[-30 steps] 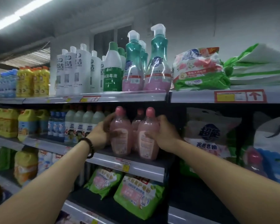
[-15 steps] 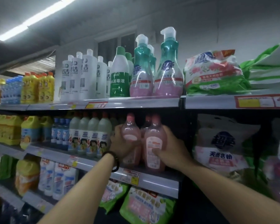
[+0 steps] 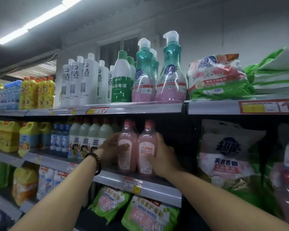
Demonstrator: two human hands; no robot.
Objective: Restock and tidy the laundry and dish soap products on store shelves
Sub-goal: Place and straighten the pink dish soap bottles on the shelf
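Two pink soap bottles stand upright side by side on the middle shelf (image 3: 157,187). My left hand (image 3: 109,151) grips the left pink bottle (image 3: 126,140) from its left side, thumb across the label. My right hand (image 3: 163,157) grips the right pink bottle (image 3: 147,147) from its right side, fingers curled round its lower body. Both bottles touch each other and rest on the shelf near its front edge. A dark bracelet sits on my left wrist.
Grey-green bottles with red caps (image 3: 92,140) stand just left of my left hand. Teal pump bottles (image 3: 171,72) and white bottles (image 3: 83,80) fill the top shelf. Large detergent bags (image 3: 227,157) sit to the right, green pouches (image 3: 150,214) below.
The two pink bottles have been pushed closer together and stand upright on the shelf. Both hands stay on them. The camera has tilted up slightly.
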